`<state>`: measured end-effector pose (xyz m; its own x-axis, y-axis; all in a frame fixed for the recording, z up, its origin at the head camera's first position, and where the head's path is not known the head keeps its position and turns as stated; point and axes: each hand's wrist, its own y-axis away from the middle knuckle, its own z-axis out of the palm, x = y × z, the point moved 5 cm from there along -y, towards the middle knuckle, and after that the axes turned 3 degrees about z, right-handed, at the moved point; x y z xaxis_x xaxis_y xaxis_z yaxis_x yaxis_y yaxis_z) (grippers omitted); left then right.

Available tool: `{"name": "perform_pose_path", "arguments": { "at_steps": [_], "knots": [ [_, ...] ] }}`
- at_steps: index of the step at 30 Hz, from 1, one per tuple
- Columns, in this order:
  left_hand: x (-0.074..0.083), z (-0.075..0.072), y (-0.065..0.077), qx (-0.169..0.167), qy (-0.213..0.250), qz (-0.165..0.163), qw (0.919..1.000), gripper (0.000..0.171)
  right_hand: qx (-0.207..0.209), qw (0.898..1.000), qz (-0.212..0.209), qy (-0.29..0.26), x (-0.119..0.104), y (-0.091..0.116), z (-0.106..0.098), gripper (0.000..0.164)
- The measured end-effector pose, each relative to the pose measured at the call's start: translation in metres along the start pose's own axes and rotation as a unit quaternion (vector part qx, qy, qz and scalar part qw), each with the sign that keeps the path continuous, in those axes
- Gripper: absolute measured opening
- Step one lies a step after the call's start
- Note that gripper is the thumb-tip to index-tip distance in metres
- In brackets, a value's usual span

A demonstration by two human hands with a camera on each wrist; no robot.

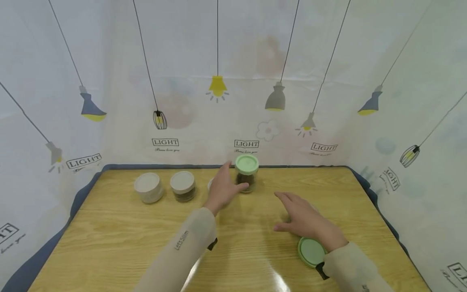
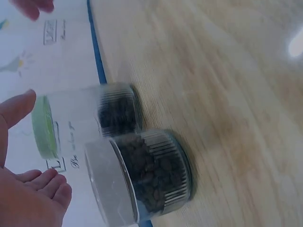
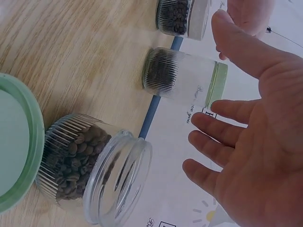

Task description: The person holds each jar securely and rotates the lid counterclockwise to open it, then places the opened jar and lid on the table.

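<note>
My left hand (image 1: 222,188) is at a tall glass jar with a green lid (image 1: 247,164), thumb and fingers spread on either side of it; dark contents fill its lower part. The left wrist view shows the fingers straight. Close by, a white-lidded jar of coffee beans (image 2: 156,172) is mostly covered by this hand in the head view. My right hand (image 1: 304,217) is held over the table with fingers extended and nothing in its grasp. Under it, an uncovered glass jar of coffee beans (image 3: 78,163) is nearly hidden from the head view. A loose green lid (image 1: 311,252) lies by the right wrist.
Two more white-lidded jars stand to the left on the wooden table (image 1: 120,247), one pale (image 1: 148,188) and one with dark contents (image 1: 183,186). A printed cloth backdrop (image 1: 204,121) with lamp drawings encloses the back and sides.
</note>
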<state>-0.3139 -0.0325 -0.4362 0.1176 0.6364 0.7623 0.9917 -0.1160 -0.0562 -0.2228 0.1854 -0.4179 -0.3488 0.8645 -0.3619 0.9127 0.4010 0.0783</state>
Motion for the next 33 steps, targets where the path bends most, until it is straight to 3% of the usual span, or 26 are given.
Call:
{"name": "perform_pose_path", "arguments": {
  "at_steps": [6, 11, 24, 33],
  "knots": [
    [-0.005, 0.003, -0.019, -0.027, 0.022, -0.038, 0.9987, 0.097, -0.004, 1.0, -0.001, 0.005, 0.001, 0.0, 0.0, 0.098],
    [-0.005, 0.007, -0.025, -0.045, 0.005, -0.029, 0.9986, 0.098, -0.009, 1.0, 0.006, 0.0, 0.002, 0.002, 0.0, 0.098],
    [-0.013, 0.019, -0.044, -0.076, -0.001, -0.053, 0.9957, 0.092, -0.015, 1.0, -0.008, -0.008, -0.003, -0.001, 0.003, 0.099],
    [-0.014, 0.027, -0.057, -0.071, 0.016, -0.055, 0.9958, 0.087, -0.019, 1.0, -0.003, -0.017, -0.001, -0.004, 0.003, 0.099]
  ]
}}
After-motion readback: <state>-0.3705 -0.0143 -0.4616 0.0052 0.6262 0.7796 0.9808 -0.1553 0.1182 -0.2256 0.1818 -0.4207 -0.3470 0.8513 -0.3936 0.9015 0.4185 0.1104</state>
